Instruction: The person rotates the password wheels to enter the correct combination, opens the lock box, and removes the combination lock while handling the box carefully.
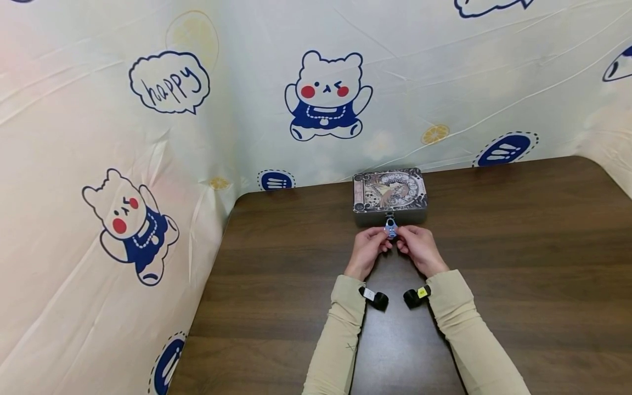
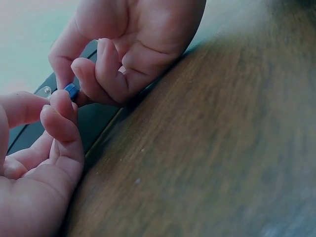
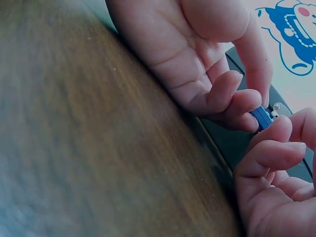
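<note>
A small blue padlock (image 1: pixel 391 229) hangs at the front clasp (image 1: pixel 390 215) of a dark tin box (image 1: pixel 364 218) with an ornate printed lid. From its left side my left hand (image 1: pixel 367 249) pinches the padlock between thumb and fingertips. My right hand (image 1: pixel 421 249) pinches it from the other side, so the fingertips of both hands nearly meet. In the right wrist view a blue edge of the padlock (image 3: pixel 261 117) shows between the two hands, in front of the box's side; the rest of it is hidden by fingers.
The box stands at the back edge of a brown wooden table (image 1: pixel 276 291), close to a pale curtain (image 1: pixel 247 99) printed with cartoon bears. Another stretch of curtain hangs along the table's left edge. Black wrist cameras sit at both beige cuffs.
</note>
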The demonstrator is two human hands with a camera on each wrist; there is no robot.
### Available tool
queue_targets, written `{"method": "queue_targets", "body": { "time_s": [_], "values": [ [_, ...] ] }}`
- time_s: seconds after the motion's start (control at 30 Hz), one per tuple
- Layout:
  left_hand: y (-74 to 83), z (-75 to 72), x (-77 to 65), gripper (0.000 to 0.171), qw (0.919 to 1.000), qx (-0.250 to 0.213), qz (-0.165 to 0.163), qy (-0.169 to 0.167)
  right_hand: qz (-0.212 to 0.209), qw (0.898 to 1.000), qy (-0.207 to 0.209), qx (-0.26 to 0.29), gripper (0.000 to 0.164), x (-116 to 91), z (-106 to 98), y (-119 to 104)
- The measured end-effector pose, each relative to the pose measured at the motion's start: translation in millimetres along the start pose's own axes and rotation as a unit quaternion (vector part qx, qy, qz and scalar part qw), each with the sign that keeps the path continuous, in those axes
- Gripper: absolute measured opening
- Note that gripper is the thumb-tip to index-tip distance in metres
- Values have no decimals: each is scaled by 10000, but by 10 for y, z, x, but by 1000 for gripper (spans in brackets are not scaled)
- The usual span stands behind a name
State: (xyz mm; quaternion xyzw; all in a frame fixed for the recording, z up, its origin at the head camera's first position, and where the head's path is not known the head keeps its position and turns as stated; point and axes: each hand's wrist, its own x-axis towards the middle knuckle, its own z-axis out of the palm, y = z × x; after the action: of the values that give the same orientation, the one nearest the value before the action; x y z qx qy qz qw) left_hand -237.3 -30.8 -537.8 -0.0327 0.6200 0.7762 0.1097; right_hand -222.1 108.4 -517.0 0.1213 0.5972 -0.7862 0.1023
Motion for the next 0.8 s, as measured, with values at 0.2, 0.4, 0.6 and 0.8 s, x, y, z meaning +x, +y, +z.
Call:
{"method": "queue_targets", "body": {
  "time_s": [0.2, 0.4, 0.6, 0.8],
  "values": [
    [-5, -3, 9, 19, 10000, -29, -3, 23, 106, 9999, 9, 23, 13, 23, 7, 6],
    [-1, -15, 6, 20, 10000, -40, -54, 10, 292, 9995, -98, 111, 20, 40, -10, 12],
    [-2, -18, 3, 20, 10000, -24, -18, -22, 408, 9989, -228, 40, 23, 51, -18, 22],
    [41, -5, -27, 20, 10000, -5, 9, -93, 344, 9992, -178, 16, 22, 37, -13, 12]
  ]
}}
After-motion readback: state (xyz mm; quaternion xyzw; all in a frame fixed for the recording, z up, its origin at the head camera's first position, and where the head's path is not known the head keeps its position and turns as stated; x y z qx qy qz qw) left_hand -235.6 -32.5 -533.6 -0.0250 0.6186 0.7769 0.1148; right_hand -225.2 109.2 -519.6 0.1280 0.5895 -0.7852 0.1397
